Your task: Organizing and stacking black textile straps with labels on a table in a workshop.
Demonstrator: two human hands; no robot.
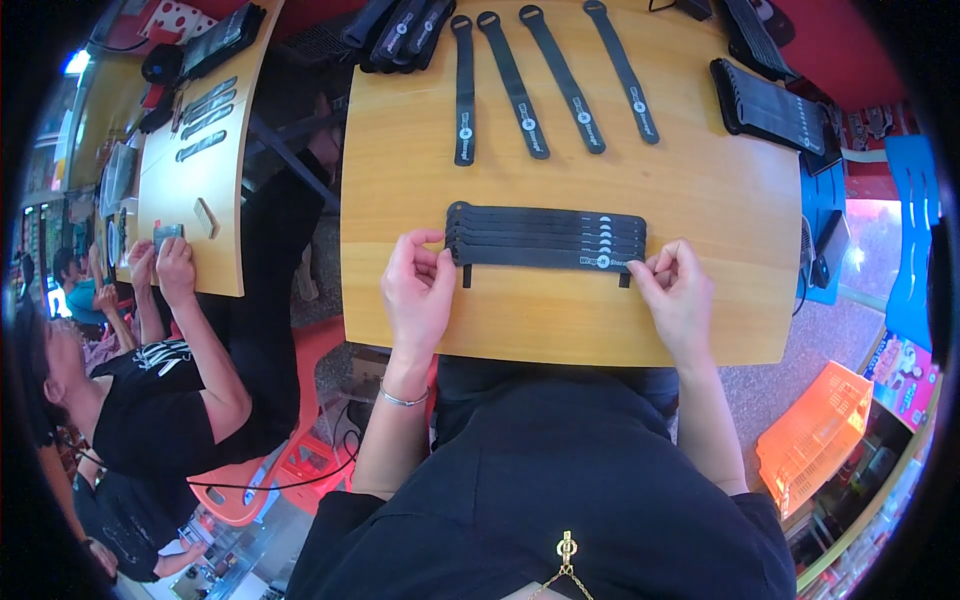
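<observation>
A fanned stack of black hook-and-loop straps (545, 238) lies crosswise on the wooden table in front of me, each strap overlapping the one behind it. White print marks the right part of the straps. Two short black tabs stick out below the stack's near edge, one near each end. My left hand (418, 290) pinches the stack's left end between thumb and fingers. At the right end, my right hand (680, 295) is closed with thumb and forefinger on the nearest strap's corner.
Several loose black straps (527, 95) with looped ends lie spread at the table's far side. Bundles of straps (405, 30) sit at the far left, and another black stack (775, 108) at the far right. A co-worker (150, 390) sits at the left table. An orange basket (812, 435) stands right.
</observation>
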